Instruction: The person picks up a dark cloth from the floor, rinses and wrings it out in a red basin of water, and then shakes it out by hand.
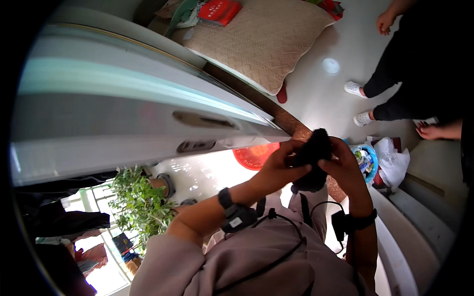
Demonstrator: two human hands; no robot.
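In front of my body I hold a black fuzzy cloth item (314, 155), bunched up so that its exact kind is unclear. My left hand (283, 166) grips it from the left, with the thumb pressed across its front. On the other side, my right hand (342, 161) pinches it between thumb and fingers. Both wrists carry black straps with small devices, and a cable runs over my shirt. Below and left of the cloth, a red plastic basin (251, 157) sits on the floor, partly hidden by the sliding door's edge and my left hand.
A sliding glass door (129, 122) stands close on the left, above a brown stone threshold (296, 125). Leafy potted plants (144, 211) and hanging clothes are lower left. A bed with a beige quilt (259, 40), a person in white clogs (362, 118) and a blue bin (372, 162) lie beyond.
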